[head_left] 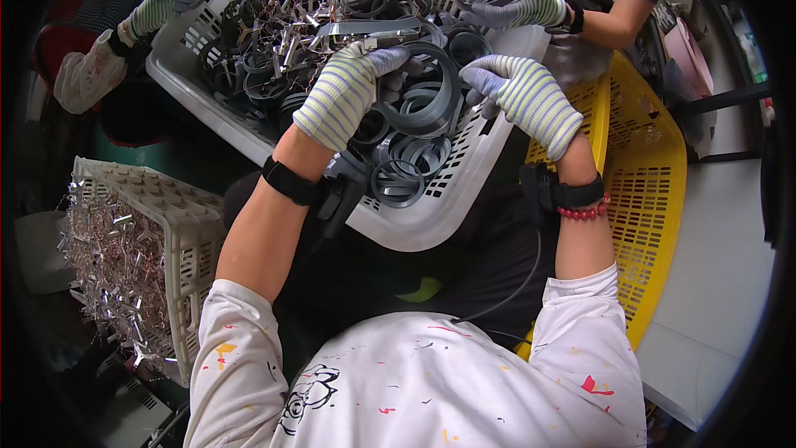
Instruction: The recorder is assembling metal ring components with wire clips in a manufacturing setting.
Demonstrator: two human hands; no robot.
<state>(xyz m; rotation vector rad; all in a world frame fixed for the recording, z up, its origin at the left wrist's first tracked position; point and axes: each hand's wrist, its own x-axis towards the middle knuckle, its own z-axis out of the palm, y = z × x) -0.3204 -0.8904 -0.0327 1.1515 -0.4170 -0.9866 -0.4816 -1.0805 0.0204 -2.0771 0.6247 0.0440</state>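
My left hand (352, 91), in a striped knit glove, is closed at the edge of a grey metal ring (448, 108) above a white basket (414, 236). Further grey rings (412, 156) lie in the basket below it. A flat metal strip (365, 28) stretches just beyond my left fingers. To the right, my right hand (526, 99) wears the same kind of glove, its fingers curled together near the ring's right side. Whether anything is between those fingertips is hidden. Silvery metal parts with thin coppery wires (303, 29) are heaped among the rings.
A co-worker's gloved hand (522, 4) holds thin rings at the basket's far right; another person's gloved hand (170, 4) grips a ring at the far left. A crate (186, 224) of wired metal parts stands left. Yellow baskets (647, 191) stand right, beside a pale surface (721, 282).
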